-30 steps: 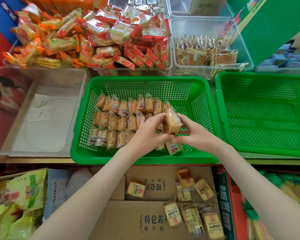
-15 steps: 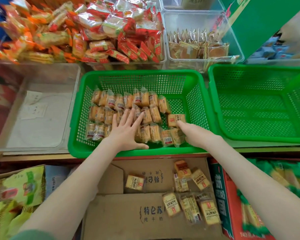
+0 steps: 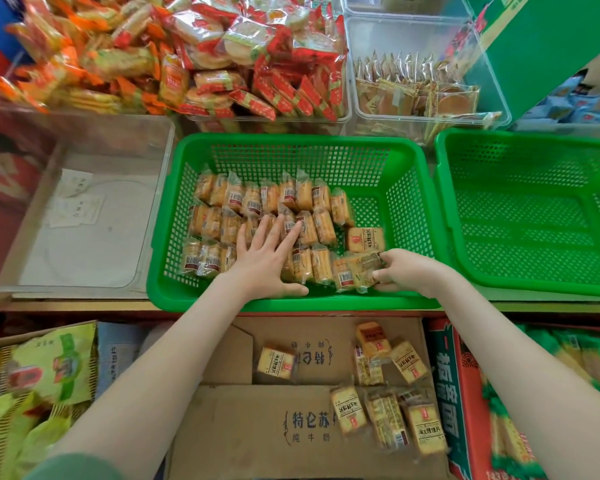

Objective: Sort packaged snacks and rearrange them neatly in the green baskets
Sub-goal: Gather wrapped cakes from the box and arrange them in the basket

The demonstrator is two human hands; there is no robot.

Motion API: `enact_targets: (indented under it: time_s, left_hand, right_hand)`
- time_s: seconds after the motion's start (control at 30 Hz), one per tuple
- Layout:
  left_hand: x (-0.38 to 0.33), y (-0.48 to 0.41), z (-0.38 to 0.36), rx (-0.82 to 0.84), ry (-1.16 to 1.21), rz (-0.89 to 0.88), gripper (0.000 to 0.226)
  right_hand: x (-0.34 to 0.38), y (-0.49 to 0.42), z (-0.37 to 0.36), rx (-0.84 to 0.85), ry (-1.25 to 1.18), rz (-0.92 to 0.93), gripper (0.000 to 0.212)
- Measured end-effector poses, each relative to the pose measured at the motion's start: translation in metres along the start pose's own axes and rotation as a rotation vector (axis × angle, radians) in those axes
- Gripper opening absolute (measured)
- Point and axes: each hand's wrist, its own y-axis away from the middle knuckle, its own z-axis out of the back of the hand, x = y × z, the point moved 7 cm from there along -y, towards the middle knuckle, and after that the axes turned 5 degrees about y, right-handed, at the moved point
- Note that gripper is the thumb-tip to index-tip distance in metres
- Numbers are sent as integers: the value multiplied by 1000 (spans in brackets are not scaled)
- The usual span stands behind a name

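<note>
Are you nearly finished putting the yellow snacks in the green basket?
About halfway, I'd guess. Done: three rows of snack packets stand in the middle green basket. In hand: the left hand presses flat on the rows while the right hand pinches one packet at the front row's end. Left: loose packets on the cardboard below, and the right green basket holds nothing.
</note>
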Motion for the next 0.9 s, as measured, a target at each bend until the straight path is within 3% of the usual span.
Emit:
enact_targets:
  time_s: [0.1,0.27,0.47,0.57,0.8,0.9]
  left_hand:
    - [0,-1,3,-29,14,-13,114]
    - [-18,-7,12,-107,-136,-120,117]
    - [-34,-19,23,-161,9,-215,97]
    - [-24,-32,26,-247,-14,-132,87]
    - [-21,-52,26,-235,-105,-117,88]
    - [-20,-51,25,-243,-105,-121,90]
  right_hand:
    - [10,2,2,30,-167,-18,36]
    - [12,6,16,-34,192,-3,61]
    - [25,-1,42,-345,384,292,69]
    - [36,-19,43,-334,478,368,69]
    - [47,-52,44,-223,844,237,52]
    - [45,-54,46,-200,879,199,52]
